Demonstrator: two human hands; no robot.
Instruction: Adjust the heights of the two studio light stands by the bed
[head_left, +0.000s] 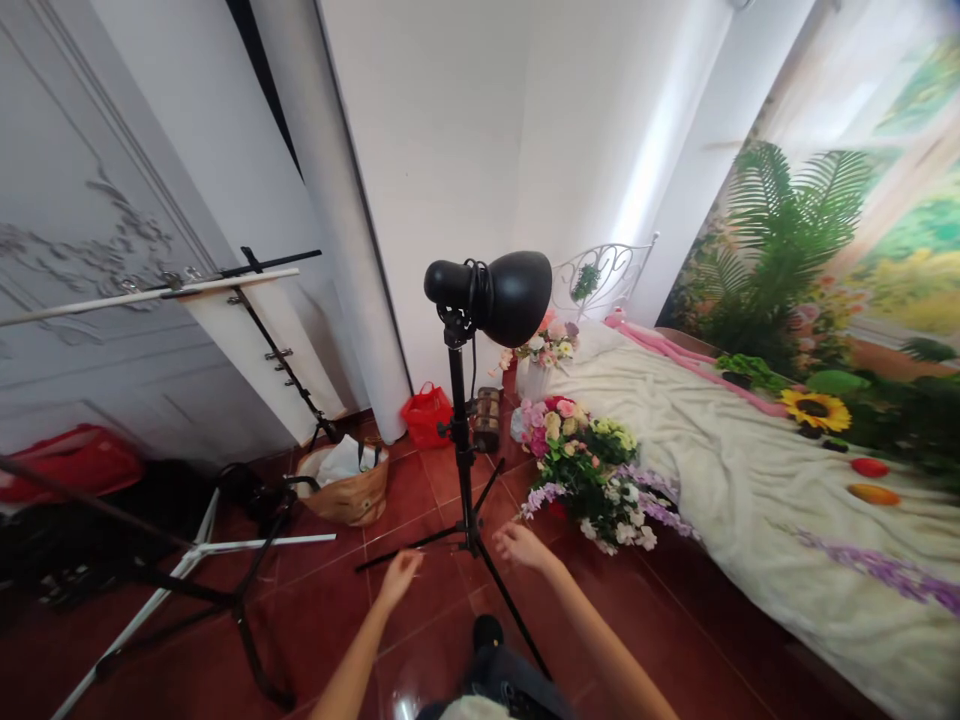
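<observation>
A black lamp stand [462, 480] rises between my two hands, its tripod legs spread on the tiled floor. On its top sits a black studio lamp [519, 298] with its shade turned right and a black cord [477, 290] looped round its neck. My left hand [401, 575] is left of the stand, over a tripod leg, fingers curled towards the thumb. To the right of the stand, my right hand [523, 547] has its fingers bent in a pinch. Anything between the fingers of either hand is too small to make out.
Flower bunches [581, 450] and a bed with a cream blanket [675, 420] are on the right. A wicker basket [352, 492], red bag [427, 415] and small wooden chest [487, 420] stand beyond the stand. Backdrop-stand legs [217, 590] stretch across the floor at left.
</observation>
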